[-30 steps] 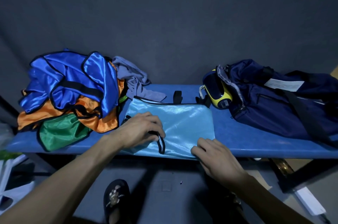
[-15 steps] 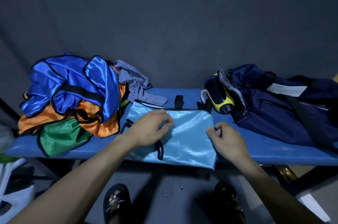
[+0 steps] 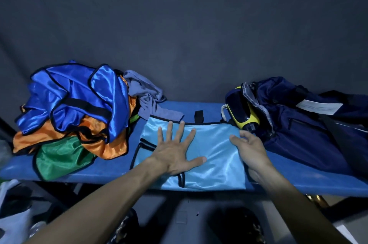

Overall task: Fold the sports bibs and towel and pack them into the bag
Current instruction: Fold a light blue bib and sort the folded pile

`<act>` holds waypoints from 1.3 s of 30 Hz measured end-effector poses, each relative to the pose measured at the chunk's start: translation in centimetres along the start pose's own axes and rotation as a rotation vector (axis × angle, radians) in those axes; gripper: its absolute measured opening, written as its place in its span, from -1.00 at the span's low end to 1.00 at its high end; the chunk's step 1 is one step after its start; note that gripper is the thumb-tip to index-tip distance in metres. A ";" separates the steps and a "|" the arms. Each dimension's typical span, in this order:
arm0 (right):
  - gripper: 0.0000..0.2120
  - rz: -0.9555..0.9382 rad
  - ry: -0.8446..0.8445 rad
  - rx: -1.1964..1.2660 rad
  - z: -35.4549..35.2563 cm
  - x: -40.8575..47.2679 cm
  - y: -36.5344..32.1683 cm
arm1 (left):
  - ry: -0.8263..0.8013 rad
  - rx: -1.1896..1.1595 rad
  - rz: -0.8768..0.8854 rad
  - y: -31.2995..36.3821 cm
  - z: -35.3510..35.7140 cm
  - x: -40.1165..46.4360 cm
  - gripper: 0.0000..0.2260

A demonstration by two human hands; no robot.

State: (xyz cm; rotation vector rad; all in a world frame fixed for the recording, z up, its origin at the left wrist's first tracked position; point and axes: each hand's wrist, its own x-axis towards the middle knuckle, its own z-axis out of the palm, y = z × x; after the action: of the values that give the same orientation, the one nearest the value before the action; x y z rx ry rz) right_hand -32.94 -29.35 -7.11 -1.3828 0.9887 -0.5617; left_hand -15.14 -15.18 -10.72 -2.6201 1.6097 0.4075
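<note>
Progress on light-blue bib (image 3: 211, 154) at bench (image 3: 298, 172) front edge: left hand (image 3: 175, 152) now spread flat, pressing, no longer curled. Right hand (image 3: 249, 148) shifted up to right edge, fingers loosely curled there, pinch unclear. Smoothing, likely pre-fold; pile (image 3: 71, 112) and bag (image 3: 310, 124) untouched.

Count on the surface (image 3: 199, 107): 4 bibs visible, namely 1 light blue (image 3: 211, 154), 1 royal blue (image 3: 79, 92), 1 orange (image 3: 107, 148), 1 green (image 3: 59, 156). 1 grey towel (image 3: 145, 96). 1 navy bag (image 3: 310, 130). 2 hands, left (image 3: 175, 154) and right (image 3: 251, 150).

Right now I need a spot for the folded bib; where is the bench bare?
Bare bench shows behind the light blue bib, between the grey towel and navy bag. The left end is crowded by the bib pile.
</note>
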 end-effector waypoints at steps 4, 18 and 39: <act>-0.66 0.063 -0.191 -0.035 -1.5 -0.1 -1.0 | 0.052 0.009 -0.008 1.3 -0.1 0.7 -0.07; -0.05 -0.224 -0.434 -0.318 9.3 -2.4 -5.6 | 0.316 -1.037 0.031 -4.6 -5.1 -1.7 -0.68; -0.55 -0.871 -0.483 -1.263 8.6 -6.1 2.7 | 0.399 -1.082 -0.168 -8.0 -3.1 0.9 -0.76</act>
State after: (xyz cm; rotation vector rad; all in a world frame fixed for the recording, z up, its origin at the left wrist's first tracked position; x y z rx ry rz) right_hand -29.46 -19.24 -9.04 -2.9509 0.1999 -0.1177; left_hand -7.07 -12.81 -8.82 -3.7890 1.4686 1.0378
